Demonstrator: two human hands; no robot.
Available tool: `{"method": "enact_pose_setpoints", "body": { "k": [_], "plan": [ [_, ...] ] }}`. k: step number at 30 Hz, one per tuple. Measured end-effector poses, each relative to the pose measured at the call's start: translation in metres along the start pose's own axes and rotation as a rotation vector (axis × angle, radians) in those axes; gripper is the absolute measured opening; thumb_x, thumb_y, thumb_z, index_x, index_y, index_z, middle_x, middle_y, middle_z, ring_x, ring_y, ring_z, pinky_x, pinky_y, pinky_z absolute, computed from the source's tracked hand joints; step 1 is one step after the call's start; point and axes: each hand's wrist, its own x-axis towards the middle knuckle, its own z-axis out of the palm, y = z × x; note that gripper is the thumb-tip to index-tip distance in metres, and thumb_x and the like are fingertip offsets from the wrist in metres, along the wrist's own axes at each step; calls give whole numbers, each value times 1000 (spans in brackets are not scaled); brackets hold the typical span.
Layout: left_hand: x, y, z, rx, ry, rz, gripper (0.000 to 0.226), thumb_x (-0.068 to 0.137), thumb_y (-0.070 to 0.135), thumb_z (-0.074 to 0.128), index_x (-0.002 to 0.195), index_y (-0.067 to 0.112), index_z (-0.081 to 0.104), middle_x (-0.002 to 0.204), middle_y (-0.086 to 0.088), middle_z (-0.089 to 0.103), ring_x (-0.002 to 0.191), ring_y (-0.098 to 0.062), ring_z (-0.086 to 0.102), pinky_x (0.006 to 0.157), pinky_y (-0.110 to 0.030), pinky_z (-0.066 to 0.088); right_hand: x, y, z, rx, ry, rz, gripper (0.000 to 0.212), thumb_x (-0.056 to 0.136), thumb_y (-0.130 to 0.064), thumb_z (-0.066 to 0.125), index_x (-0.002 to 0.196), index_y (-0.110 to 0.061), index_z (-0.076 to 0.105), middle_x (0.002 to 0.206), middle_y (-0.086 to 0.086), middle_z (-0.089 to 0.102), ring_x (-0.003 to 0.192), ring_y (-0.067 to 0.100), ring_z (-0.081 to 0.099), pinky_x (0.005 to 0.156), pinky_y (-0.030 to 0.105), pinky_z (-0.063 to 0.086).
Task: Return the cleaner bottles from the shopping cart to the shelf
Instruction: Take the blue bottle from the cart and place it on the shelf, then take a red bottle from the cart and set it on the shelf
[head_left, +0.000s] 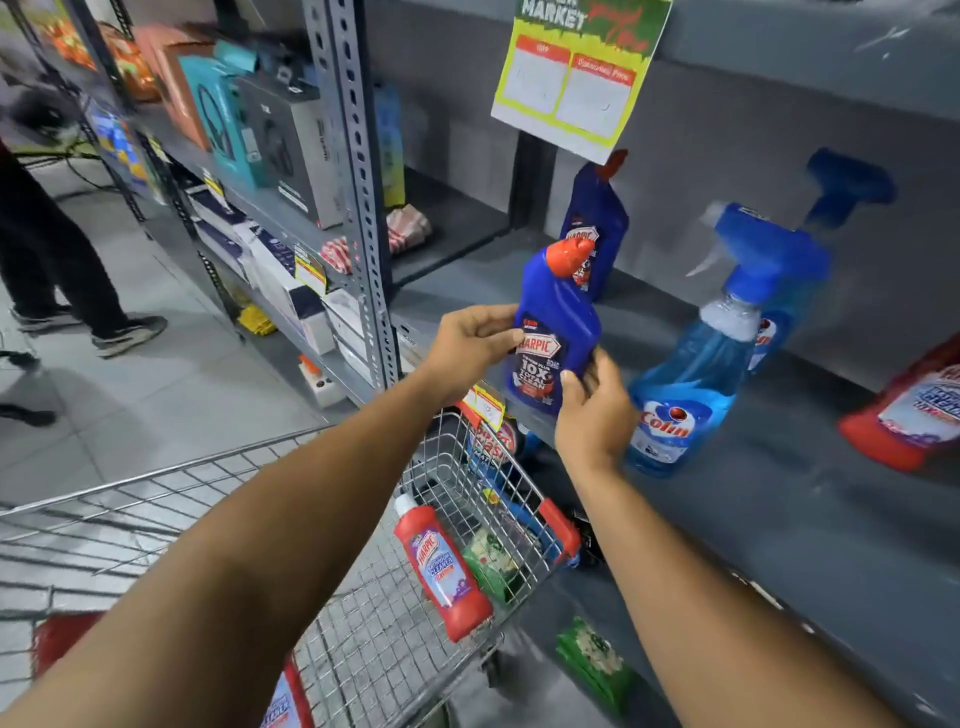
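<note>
Both my hands hold a blue Harpic bottle (558, 322) with a red cap, upright above the front edge of the grey shelf (753, 499). My left hand (470, 345) grips its left side; my right hand (592, 410) supports its lower right. On the shelf stand another blue Harpic bottle (595, 223), a blue Colin spray bottle (691, 374), a second spray bottle (826, 249) behind it and a red Harpic bottle (909, 410) at the right edge. The wire shopping cart (363, 623) below holds a red Harpic bottle (441, 566), green packs and other items.
A green-and-white price sign (576, 73) hangs above the shelf. A perforated steel upright (358, 182) divides this bay from shelves of boxed goods (270, 140) on the left. A person's dark trousers and shoes (67, 270) stand in the tiled aisle at far left.
</note>
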Motion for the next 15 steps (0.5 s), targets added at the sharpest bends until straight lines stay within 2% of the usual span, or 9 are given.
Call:
{"method": "enact_pose_setpoints", "body": {
  "k": [2, 4, 7, 10, 12, 13, 15],
  "plan": [
    [10, -4, -2, -27, -15, -14, 35, 83, -5, 63, 119, -4, 61, 92, 2, 77, 85, -11, 72, 72, -22, 57, 5, 5, 5, -15, 38, -23, 45, 86, -19, 58, 128, -27, 45, 120, 7, 67, 106, 20, 64, 88, 45, 55],
    [14, -4, -2, -33, -36, -22, 37, 83, -5, 63, 120, -6, 60, 95, 0, 76, 88, -13, 71, 74, -24, 57, 9, 12, 9, -21, 51, -26, 49, 86, -22, 57, 131, -30, 40, 123, 6, 65, 109, 18, 63, 89, 46, 55],
    [7, -4, -4, -51, -24, -16, 42, 84, -5, 62, 125, -4, 55, 110, -9, 69, 93, -9, 67, 75, -18, 55, -5, 18, 8, 10, 66, -69, 56, 82, -21, 58, 134, -27, 39, 129, 11, 57, 114, 22, 58, 94, 47, 51],
    [-16, -20, -25, 27, 88, -9, 41, 85, 4, 65, 126, 3, 56, 119, -4, 63, 104, -11, 62, 81, -14, 54, -43, 28, 4, -89, 76, -344, 49, 81, -12, 64, 127, -7, 46, 127, 16, 50, 118, 27, 49, 102, 42, 42],
    [-42, -49, -52, 43, 185, -62, 31, 86, 8, 65, 117, 4, 62, 108, -5, 69, 93, -10, 67, 77, -17, 56, -70, 38, 5, -139, -97, -506, 30, 81, -9, 66, 110, -4, 60, 109, 13, 59, 105, 22, 54, 94, 32, 44],
    [-58, -68, -66, 51, 237, -121, 27, 87, 9, 64, 114, 5, 63, 102, -4, 71, 85, -7, 69, 72, -16, 56, -78, 47, 11, -155, -235, -501, 21, 81, -10, 65, 102, -7, 65, 101, 11, 63, 98, 19, 57, 90, 29, 46],
    [-92, -115, -94, 54, 341, -287, 28, 88, 8, 61, 116, 3, 62, 99, -5, 70, 78, -1, 68, 66, -14, 54, -83, 65, 39, -210, -554, -289, 18, 81, -11, 63, 99, -14, 67, 97, 6, 67, 91, 17, 61, 85, 29, 49]
  ]
}}
